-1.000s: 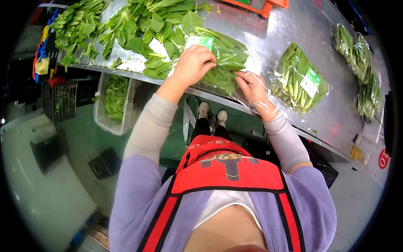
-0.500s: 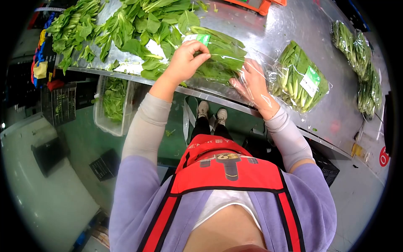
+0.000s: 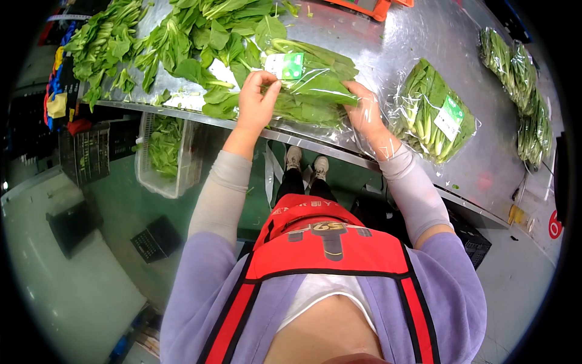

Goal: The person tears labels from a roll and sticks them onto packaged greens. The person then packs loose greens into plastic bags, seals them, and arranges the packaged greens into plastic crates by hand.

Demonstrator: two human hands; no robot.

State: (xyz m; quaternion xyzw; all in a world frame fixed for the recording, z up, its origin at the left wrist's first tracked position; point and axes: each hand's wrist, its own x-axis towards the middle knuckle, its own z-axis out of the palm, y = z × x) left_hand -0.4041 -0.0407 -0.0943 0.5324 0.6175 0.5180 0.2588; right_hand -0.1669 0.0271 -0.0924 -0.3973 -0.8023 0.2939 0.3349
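A clear bag of leafy greens (image 3: 321, 88) with a green and white label (image 3: 285, 65) lies near the front edge of the metal table. My left hand (image 3: 259, 100) pinches the bag's edge just below the label, thumb and forefinger together. At the bag's other end, my right hand (image 3: 364, 109) is closed on its side, partly behind or inside the clear film. Another labelled bag of greens (image 3: 433, 112) rests to the right of my right hand.
Loose greens (image 3: 212, 36) are heaped at the back left of the metal table (image 3: 412, 36). An orange scale (image 3: 381, 10) stands at the back. Wrapped bundles (image 3: 518, 91) lie far right. Below the table's left part is a clear bin (image 3: 167, 151) with leaves.
My left hand has moved down and left, uncovering the label. My right hand has shifted slightly up, and its fingers, spread half a second ago, have closed on the bag's side.
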